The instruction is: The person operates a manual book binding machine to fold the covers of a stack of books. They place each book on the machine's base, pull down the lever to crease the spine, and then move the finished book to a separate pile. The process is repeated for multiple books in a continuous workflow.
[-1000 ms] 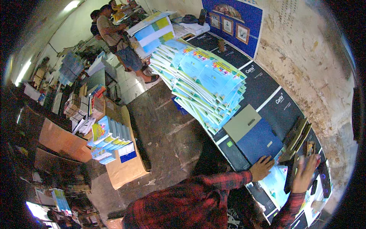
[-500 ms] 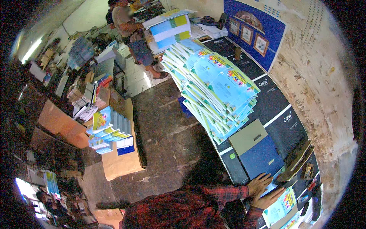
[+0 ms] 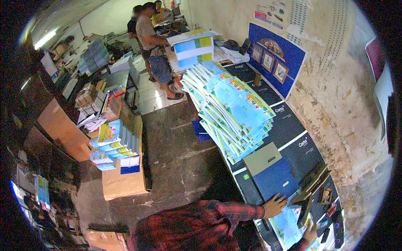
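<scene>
In the head view, toward five o'clock, the left hand (image 3: pixel 274 206) lies open, fingers spread, at the upper edge of a light-blue printed paper sheet (image 3: pixel 286 229) on the black surface (image 3: pixel 293 151). The right hand (image 3: pixel 310 235) is at the sheet's three o'clock; its grip cannot be told. A flat blue-and-beige rectangular folder (image 3: pixel 274 176) sits at the left hand's twelve.

Light-blue printed paper (image 3: pixel 286 227), flat on the black tabletop (image 3: pixel 289 121), partly hidden
</scene>
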`<action>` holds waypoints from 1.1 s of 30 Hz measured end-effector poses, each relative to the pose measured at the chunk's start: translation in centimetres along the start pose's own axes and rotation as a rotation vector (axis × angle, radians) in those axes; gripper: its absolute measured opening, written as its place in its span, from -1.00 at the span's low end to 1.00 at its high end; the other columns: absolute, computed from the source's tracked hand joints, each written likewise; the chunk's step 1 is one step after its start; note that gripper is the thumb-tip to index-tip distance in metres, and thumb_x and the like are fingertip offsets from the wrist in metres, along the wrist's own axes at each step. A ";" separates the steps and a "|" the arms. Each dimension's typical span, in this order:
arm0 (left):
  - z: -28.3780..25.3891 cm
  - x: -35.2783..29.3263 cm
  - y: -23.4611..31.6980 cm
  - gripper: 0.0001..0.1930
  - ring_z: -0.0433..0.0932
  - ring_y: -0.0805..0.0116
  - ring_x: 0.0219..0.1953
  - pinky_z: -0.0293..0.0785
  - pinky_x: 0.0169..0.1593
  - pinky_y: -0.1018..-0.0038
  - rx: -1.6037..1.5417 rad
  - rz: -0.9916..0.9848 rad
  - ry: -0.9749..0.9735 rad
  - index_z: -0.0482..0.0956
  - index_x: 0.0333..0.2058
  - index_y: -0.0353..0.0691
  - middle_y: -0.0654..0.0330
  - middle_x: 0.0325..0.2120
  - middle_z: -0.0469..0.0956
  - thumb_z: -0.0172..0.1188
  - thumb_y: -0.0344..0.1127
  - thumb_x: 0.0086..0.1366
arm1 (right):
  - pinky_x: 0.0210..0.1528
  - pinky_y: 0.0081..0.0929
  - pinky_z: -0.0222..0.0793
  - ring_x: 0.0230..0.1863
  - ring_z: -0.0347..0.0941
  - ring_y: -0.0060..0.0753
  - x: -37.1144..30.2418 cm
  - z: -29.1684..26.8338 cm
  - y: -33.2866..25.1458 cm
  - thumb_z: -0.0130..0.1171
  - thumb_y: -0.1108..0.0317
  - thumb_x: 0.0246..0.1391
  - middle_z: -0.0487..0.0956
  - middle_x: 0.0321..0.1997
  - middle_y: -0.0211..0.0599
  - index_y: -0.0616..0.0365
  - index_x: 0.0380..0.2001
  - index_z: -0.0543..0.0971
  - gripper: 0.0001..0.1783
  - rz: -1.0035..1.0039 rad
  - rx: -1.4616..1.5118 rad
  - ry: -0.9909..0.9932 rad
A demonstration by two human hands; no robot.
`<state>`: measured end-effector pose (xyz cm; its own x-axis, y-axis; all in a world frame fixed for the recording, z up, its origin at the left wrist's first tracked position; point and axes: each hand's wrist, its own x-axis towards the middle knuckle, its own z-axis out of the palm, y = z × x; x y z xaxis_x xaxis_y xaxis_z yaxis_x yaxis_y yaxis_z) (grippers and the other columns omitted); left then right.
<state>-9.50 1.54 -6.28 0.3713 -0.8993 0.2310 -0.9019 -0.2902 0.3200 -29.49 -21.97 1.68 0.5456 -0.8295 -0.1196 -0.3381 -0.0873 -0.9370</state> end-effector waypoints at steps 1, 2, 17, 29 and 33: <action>0.2 -0.1 0.4 -0.43 0.14 0.09 0.31 -0.07 0.34 -0.08 0.019 0.037 0.059 0.32 0.20 -0.19 0.11 0.25 0.24 0.01 0.00 0.30 | 0.25 -0.17 0.20 0.24 0.31 -0.01 -0.5 -2.3 4.7 0.19 0.06 0.06 0.33 0.30 -0.05 0.19 0.28 0.24 -0.22 -0.074 -0.367 0.165; 0.3 0.4 0.5 -0.44 0.14 0.09 0.31 -0.07 0.34 -0.08 0.020 0.058 0.103 0.33 0.19 -0.16 0.12 0.25 0.24 0.02 -0.01 0.30 | 0.25 -0.15 0.20 0.24 0.30 0.01 -1.8 -4.2 9.5 0.23 0.02 0.02 0.33 0.30 -0.04 0.18 0.29 0.24 -0.17 -0.075 -0.672 0.315; -1.0 -0.7 -1.2 -0.54 0.16 0.00 0.30 -0.17 0.35 -0.19 0.005 0.038 0.129 0.45 0.09 -0.10 0.08 0.22 0.28 0.07 -0.09 0.24 | 0.10 0.28 0.23 0.25 0.24 0.13 -6.0 2.1 8.7 0.29 -0.43 -0.30 0.20 0.39 -0.19 -0.72 0.27 0.22 -0.04 0.489 -1.138 0.303; -5.8 -0.4 -5.2 -0.53 0.15 -0.09 0.29 -0.10 0.28 -0.24 0.155 0.083 0.004 0.43 0.10 -0.24 -0.05 0.19 0.31 -0.04 -0.12 0.29 | 0.11 0.08 0.29 0.15 0.31 0.18 -6.6 7.9 2.5 0.49 -0.11 -0.37 0.35 0.17 0.11 -0.52 0.27 0.26 0.03 0.511 -1.119 0.109; -6.5 -1.5 -3.8 -0.46 0.11 -0.04 0.31 -0.12 0.31 -0.18 0.091 0.092 0.077 0.31 0.21 -0.21 0.01 0.26 0.21 -0.03 -0.05 0.33 | 0.19 0.12 0.17 0.24 0.18 0.25 -8.1 9.9 0.4 0.35 -0.13 -0.19 0.21 0.33 0.08 -0.48 0.25 0.31 -0.15 0.420 -1.105 0.261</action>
<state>-5.15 6.10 -1.91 0.2985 -0.8967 0.3268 -0.9480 -0.2391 0.2099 -26.46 -9.88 -0.93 0.1076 -0.9816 -0.1580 -0.9939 -0.1025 -0.0399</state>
